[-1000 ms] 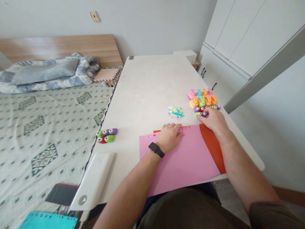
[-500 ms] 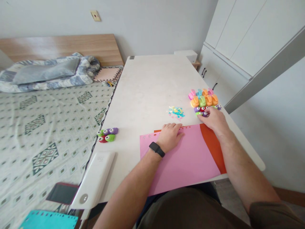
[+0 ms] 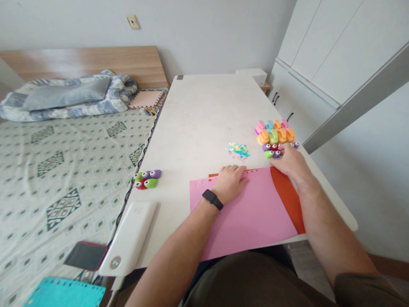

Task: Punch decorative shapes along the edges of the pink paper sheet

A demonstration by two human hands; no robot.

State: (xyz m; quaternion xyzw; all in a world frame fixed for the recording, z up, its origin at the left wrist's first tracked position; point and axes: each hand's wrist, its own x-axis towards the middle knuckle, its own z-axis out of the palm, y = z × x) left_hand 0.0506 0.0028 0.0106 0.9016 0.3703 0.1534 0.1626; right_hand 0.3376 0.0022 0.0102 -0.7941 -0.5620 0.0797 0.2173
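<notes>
My left hand [image 3: 229,183] lies flat, fingers spread, near the far edge of a pink paper sheet [image 3: 246,217]. Small flower-shaped holes run along that edge. An orange paper sheet [image 3: 289,204] shows beneath the pink one on the right. My right hand [image 3: 290,162] is over the right end of a cluster of small googly-eyed punches [image 3: 271,154], thumb and fingertips apart. It partly covers the cluster, and I see nothing held. Behind stand several pastel paper punches [image 3: 273,136] in two rows. Blue, yellow and pink paper cut-outs [image 3: 238,150] lie in a small heap.
More googly-eyed punches [image 3: 147,179] sit at the white table's [image 3: 204,111] left edge. A long white device [image 3: 131,238] with a cable lies nearer me. On the left are a bed [image 3: 64,166], a dark tablet [image 3: 86,256] and a teal punched sheet [image 3: 67,293]. Wardrobes [image 3: 306,85] stand right.
My right hand has drawn back slightly to the right from the googly-eyed punches, uncovering more of them. My left hand stays on the paper. The whole view has shifted slightly.
</notes>
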